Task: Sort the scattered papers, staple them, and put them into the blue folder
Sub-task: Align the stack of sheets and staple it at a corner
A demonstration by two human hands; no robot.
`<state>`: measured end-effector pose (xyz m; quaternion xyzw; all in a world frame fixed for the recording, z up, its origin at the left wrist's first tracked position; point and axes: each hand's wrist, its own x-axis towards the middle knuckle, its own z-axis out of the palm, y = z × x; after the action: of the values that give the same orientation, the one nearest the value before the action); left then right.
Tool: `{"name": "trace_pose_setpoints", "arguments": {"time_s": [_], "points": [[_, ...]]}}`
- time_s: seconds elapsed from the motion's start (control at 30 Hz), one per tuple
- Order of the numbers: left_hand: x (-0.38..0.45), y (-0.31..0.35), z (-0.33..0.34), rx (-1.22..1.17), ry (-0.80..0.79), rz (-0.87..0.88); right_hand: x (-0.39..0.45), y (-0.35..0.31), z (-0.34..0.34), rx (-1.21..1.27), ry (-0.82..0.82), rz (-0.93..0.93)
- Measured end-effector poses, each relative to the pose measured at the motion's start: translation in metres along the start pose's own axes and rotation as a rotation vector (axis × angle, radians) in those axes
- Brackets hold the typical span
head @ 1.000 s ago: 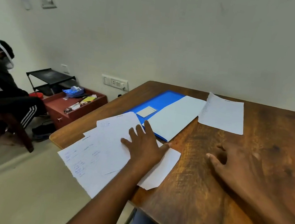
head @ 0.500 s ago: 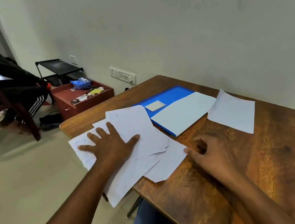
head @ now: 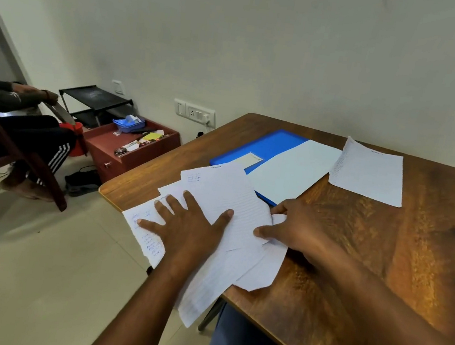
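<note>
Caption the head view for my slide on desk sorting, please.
Left hand presses overlapping papers at the table edge; right hand touches them, blue folder behind.

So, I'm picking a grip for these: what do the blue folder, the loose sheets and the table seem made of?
Blue folder: probably plastic, smooth and evenly coloured with a faint sheen. Loose sheets: thin matte ruled paper, curling over the table's edge. Table: looks like wood or wood-look laminate, brown grain with a soft gloss; which one can't be told.
</note>
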<state>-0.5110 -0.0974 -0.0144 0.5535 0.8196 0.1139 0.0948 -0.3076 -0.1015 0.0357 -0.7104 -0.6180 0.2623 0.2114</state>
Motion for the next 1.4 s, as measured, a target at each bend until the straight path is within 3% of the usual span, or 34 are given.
{"name": "trace_pose_setpoints", "arguments": {"time_s": [0.2,0.4,0.53,0.8,0.93,1.13,1.4], "points": [[-0.023,0.021,0.003,-0.085,0.014,0.062,-0.013,0.013,-0.012,0.355,0.061,-0.024],[-0.065,0.073,0.010,-0.252,-0.082,0.231,-0.032,0.056,-0.070,0.419,0.136,0.036],[-0.098,0.114,0.022,-0.276,-0.176,0.405,-0.045,0.107,-0.121,0.442,0.271,0.123],[-0.117,0.174,0.051,-0.104,-0.247,0.687,-0.065,0.199,-0.182,0.317,0.567,0.250],[-0.109,0.189,0.059,0.027,-0.258,0.778,-0.069,0.239,-0.195,0.122,0.681,0.394],[-0.083,0.196,0.062,0.124,-0.294,0.882,-0.079,0.270,-0.203,-0.059,0.698,0.419],[-0.063,0.201,0.055,0.154,-0.240,0.796,-0.082,0.256,-0.202,-0.175,0.576,0.452]]}}
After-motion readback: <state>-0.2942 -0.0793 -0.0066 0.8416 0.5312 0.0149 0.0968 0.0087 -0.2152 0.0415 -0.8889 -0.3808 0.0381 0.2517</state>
